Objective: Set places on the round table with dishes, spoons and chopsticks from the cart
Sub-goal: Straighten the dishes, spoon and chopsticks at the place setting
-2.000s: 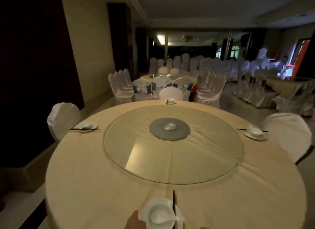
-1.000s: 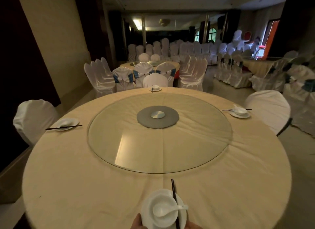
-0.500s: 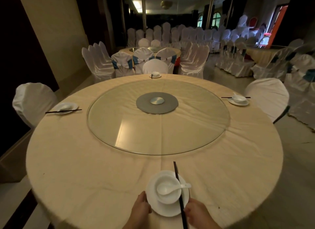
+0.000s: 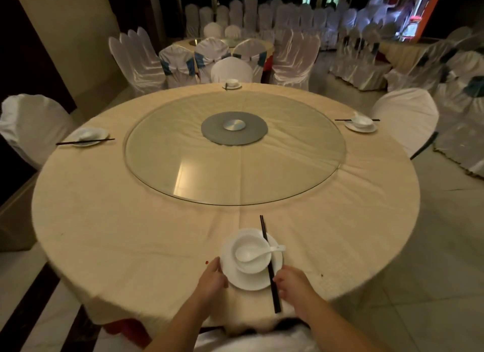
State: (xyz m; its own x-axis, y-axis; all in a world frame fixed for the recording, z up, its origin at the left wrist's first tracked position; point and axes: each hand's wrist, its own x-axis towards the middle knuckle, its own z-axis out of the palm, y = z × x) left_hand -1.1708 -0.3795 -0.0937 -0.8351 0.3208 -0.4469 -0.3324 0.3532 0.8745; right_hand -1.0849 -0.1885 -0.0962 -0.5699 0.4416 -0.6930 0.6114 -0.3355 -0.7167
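Head view shows the left hand (image 4: 212,278) with open fingers resting against the left rim of the round white glazed ceramic plate (image 4: 252,282), not clamped on it. The right hand (image 4: 289,282) pinches the pair of thin black chopsticks (image 4: 269,269) that lies across the plate's right side. A small white ceramic bowl (image 4: 250,263) sits on the plate, holding a white ceramic soup spoon (image 4: 255,252). All of it stands at the near edge of the round table with its cream cloth (image 4: 131,233). The glazed ware is probably slippery, stiff and chippable, and the stack loose: slide it by the plate's rim. The chopsticks look light and prone to roll.
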